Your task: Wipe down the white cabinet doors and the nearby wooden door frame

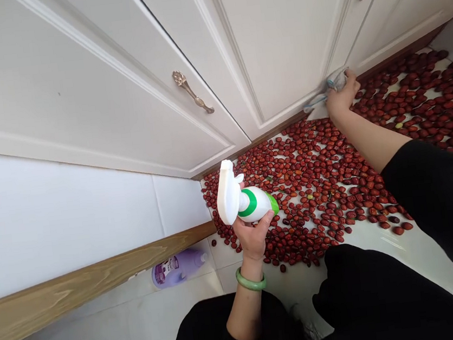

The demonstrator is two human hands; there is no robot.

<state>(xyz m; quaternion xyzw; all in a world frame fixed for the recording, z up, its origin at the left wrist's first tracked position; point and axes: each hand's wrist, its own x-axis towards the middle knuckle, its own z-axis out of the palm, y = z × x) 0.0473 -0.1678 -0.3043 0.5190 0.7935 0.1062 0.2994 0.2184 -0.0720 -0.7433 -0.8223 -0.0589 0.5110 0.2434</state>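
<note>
My left hand [252, 235] is closed round a white spray bottle [240, 198] with a green band, held up in front of me with the trigger head pointing up-left. A green bangle [250, 282] sits on that wrist. My right hand [341, 97] reaches far forward and presses a pale cloth [326, 96] with blue stripes against the bottom edge of a white cabinet door [277, 38]. My fingers are bunched on the cloth.
Several red dates [334, 179] lie spread over the tiled floor below the cabinets. A purple bottle [178, 267] lies on its side by the wooden skirting [80, 287]. Bronze handles [192, 92] stick out from the doors. My black-clothed knees fill the bottom.
</note>
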